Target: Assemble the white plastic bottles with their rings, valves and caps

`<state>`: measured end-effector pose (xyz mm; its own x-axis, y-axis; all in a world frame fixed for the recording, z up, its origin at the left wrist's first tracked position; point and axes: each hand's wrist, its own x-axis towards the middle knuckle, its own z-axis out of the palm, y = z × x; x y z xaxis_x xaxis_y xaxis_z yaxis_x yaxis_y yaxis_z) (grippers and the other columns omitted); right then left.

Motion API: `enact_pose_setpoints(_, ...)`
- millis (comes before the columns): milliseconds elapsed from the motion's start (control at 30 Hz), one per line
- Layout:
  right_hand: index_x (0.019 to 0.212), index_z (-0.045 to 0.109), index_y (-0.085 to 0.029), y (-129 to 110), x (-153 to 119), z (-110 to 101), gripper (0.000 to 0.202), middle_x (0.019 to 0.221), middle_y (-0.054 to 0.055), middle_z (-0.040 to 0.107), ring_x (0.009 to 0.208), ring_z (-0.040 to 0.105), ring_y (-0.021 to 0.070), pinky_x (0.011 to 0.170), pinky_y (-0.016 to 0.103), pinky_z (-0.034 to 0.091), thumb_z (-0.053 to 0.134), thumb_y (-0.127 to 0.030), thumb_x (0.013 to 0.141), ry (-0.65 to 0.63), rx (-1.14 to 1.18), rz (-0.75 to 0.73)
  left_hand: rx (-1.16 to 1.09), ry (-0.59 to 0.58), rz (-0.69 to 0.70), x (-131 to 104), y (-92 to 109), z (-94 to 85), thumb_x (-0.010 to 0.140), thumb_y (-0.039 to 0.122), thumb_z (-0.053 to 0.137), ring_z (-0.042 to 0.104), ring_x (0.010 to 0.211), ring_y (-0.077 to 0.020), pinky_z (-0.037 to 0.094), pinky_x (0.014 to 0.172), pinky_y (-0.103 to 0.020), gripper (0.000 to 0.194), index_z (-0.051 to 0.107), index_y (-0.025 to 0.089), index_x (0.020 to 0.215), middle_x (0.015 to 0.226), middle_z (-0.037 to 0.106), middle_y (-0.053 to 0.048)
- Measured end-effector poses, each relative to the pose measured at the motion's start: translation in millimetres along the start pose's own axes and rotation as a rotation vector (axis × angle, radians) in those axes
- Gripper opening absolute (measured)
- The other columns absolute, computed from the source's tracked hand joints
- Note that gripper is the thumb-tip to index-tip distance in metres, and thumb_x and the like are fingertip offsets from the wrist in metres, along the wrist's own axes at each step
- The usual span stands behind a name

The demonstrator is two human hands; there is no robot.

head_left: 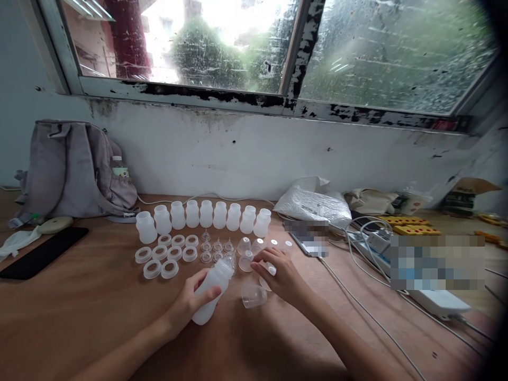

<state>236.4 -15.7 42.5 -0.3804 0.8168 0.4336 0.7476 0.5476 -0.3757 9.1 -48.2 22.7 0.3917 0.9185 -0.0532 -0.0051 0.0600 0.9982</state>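
My left hand (197, 296) is wrapped around a frosted baby bottle (211, 294), tilted to the upper right, with a clear teat (230, 264) at its top. My right hand (278, 267) hovers over a group of clear dome caps, its fingers bent and apart. Its fingertips are close to one cap (245, 261); whether they touch it I cannot tell. Below them, a clear cap (254, 295) lies tipped over on the table. Other caps are partly hidden behind the hand. Several clear teats (217, 247) stand left of the caps, beside several frosted collar rings (160, 252).
A row of open frosted bottles (206, 214) stands behind the rings. A grey backpack (75, 166) is at the back left, near a black flat case (43, 253). On the right lie a phone (304, 239), a silvery bag (313, 203), cables and a white power strip (438, 302).
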Motion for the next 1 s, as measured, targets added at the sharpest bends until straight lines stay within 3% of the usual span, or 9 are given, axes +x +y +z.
enact_pose_setpoints(133,0.086,0.057,-0.021,-11,-4,-11,0.020,0.089,0.005,0.057,0.084,0.051,0.0193,0.072,0.030,0.037,0.052,-0.039,0.079,-0.231,0.019,-0.032,0.088,0.054,0.059,2,-4,-0.6,0.071,0.044,0.058,0.053,0.076,-0.0177,0.040,0.064,-0.025,0.042,0.054,0.016,0.102,0.087,0.058,-0.004)
enact_pose_setpoints(267,0.096,0.053,-0.022,-22,-10,-19,0.045,0.095,0.005,0.054,0.088,0.047,0.0226,0.075,0.034,0.039,0.065,-0.050,0.063,-0.404,-0.019,-0.051,0.106,0.085,0.061,3,-6,-0.9,0.071,0.046,0.057,0.054,0.078,-0.0192,0.040,0.065,-0.026,0.042,0.054,0.016,0.102,0.086,0.059,-0.004)
enact_pose_setpoints(333,0.097,0.051,-0.021,-23,-12,-18,0.053,0.094,0.005,0.053,0.086,0.047,0.0229,0.073,0.034,0.039,0.070,-0.047,0.056,-0.465,-0.036,-0.033,0.111,0.086,0.055,3,-5,-0.4,0.070,0.047,0.057,0.054,0.078,-0.0195,0.040,0.065,-0.026,0.043,0.054,0.016,0.101,0.085,0.059,-0.004)
enact_pose_setpoints(433,0.091,0.051,-0.020,-22,-16,-11,0.045,0.093,0.004,0.053,0.085,0.048,0.0214,0.071,0.031,0.040,0.073,-0.034,0.055,-0.505,-0.011,-0.032,0.137,0.087,0.075,2,-2,0.6,0.071,0.046,0.057,0.053,0.082,-0.0202,0.041,0.069,-0.027,0.042,0.055,0.015,0.099,0.086,0.059,-0.004)
enact_pose_setpoints(567,0.097,0.049,-0.021,-19,-16,-9,0.034,0.089,0.003,0.055,0.078,0.051,0.0167,0.067,0.027,0.041,0.064,-0.027,0.067,-0.451,0.142,-0.005,0.188,0.073,0.106,-1,0,0.9,0.071,0.041,0.058,0.053,0.088,-0.0215,0.040,0.076,-0.030,0.040,0.053,0.016,0.102,0.092,0.059,-0.005)
enact_pose_setpoints(700,0.108,0.041,-0.022,-18,-8,-21,0.030,0.081,0.002,0.056,0.070,0.051,0.0142,0.062,0.026,0.041,0.049,-0.029,0.081,-0.173,0.348,0.065,0.178,0.056,0.025,-2,-3,0.3,0.068,0.040,0.062,0.056,0.080,-0.0202,0.043,0.068,-0.029,0.052,0.045,0.017,0.111,0.087,0.063,-0.005)
enact_pose_setpoints(800,0.107,0.041,-0.023,-16,-3,-28,0.024,0.086,0.002,0.056,0.071,0.051,0.0136,0.062,0.026,0.041,0.043,-0.032,0.085,-0.020,0.475,0.111,0.191,0.042,0.007,-2,-4,0.8,0.067,0.040,0.063,0.057,0.073,-0.0183,0.043,0.063,-0.026,0.049,0.045,0.017,0.106,0.082,0.063,-0.004)
enact_pose_setpoints(900,0.106,0.046,-0.023,-11,0,-27,0.025,0.090,0.003,0.056,0.070,0.051,0.0128,0.061,0.026,0.041,0.044,-0.036,0.085,-0.045,0.523,0.129,0.258,0.054,0.063,-2,-4,1.4,0.066,0.038,0.065,0.057,0.083,-0.0204,0.044,0.070,-0.027,0.042,0.053,0.017,0.101,0.091,0.063,-0.005)
enact_pose_setpoints(1000,0.102,0.047,-0.020,-7,0,-18,0.029,0.073,0.000,0.055,0.060,0.050,0.0113,0.054,0.024,0.041,0.051,-0.039,0.080,-0.138,0.574,0.143,0.318,0.072,0.092,-1,-4,0.8,0.065,0.037,0.065,0.056,0.092,-0.0229,0.044,0.078,-0.031,0.043,0.057,0.018,0.103,0.101,0.061,-0.006)
